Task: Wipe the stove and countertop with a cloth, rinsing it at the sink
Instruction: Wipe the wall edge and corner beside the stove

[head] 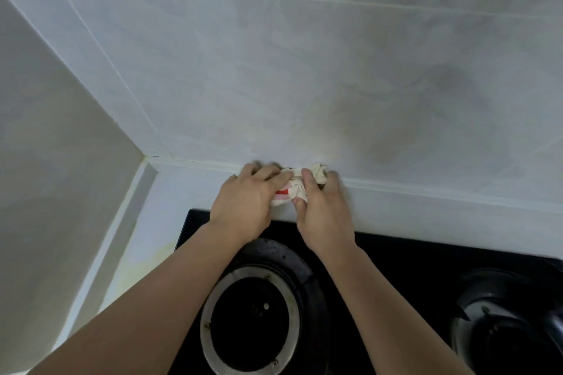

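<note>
A crumpled cream cloth (297, 184) with a red stripe lies bunched on the white countertop strip (426, 216) behind the stove, against the foot of the back wall. My left hand (246, 201) presses on its left part and my right hand (323, 207) grips its right part, so most of the cloth is covered. The black glass stove (396, 256) lies just below my hands, with the left burner (256, 313) under my forearms and the right burner (502, 323) at the lower right.
A pale tiled back wall (304, 70) rises right behind the cloth, with grey smudges at its right. A side wall (45, 161) closes the corner on the left. The countertop left of the stove (143, 256) has yellowish stains.
</note>
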Available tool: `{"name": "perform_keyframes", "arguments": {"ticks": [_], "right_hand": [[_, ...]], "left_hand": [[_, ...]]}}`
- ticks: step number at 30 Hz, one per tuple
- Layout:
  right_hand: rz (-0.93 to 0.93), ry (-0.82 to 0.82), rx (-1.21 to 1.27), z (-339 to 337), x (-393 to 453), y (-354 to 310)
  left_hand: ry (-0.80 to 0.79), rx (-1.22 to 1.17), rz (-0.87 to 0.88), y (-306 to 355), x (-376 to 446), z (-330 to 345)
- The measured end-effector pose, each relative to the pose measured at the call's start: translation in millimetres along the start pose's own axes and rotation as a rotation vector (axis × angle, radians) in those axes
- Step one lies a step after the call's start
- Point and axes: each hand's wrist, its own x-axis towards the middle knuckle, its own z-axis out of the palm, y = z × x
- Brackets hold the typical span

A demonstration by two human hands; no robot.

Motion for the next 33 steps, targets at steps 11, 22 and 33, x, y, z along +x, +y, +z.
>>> {"name": "perform_keyframes", "arguments": {"ticks": [11,22,33], "right_hand": [[-0.089,-0.113,-0.137,17,24,-71],[-0.201,-0.112,-0.188,74,53,-181],[-0.4,-0.093,-0.072,86,39,-158]], "left_hand": [[-0.014,-0.048,-0.278,-47,-25,-17],[0.017,-0.052,-0.565,-129,-67,-23],[0.17,-0.213,-0.466,-122,-114,-6]]}}
